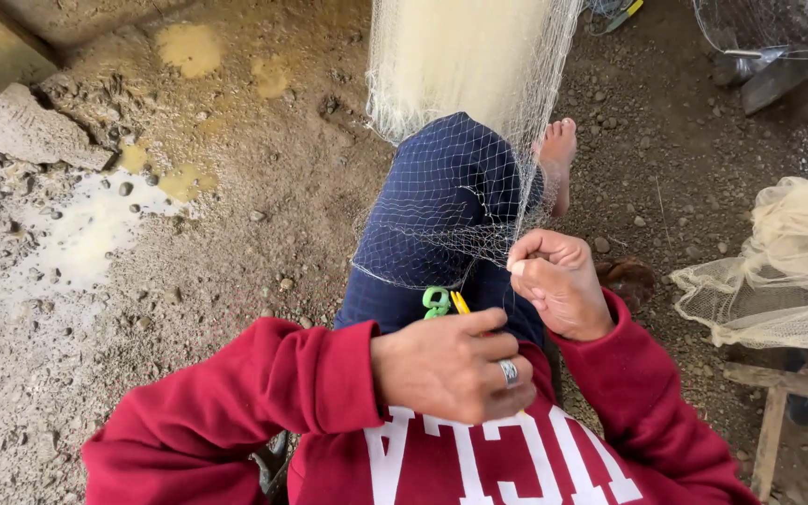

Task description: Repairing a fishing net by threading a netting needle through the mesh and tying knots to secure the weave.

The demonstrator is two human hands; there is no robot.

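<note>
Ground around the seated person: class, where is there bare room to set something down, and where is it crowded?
Free: dirt between the puddle and the knee. Also gravel between the foot and the net heap. Crowded: the lap, where both hands, left and right, work the net.

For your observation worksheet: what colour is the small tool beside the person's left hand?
Green, with a yellow part next to it: the small tool shows at the left hand, best in the head view.

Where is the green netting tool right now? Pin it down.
In the head view, the green netting tool sits near centre frame, just above the left hand, which holds it over the dark blue trouser leg, left of the right hand pinching the net.
</note>
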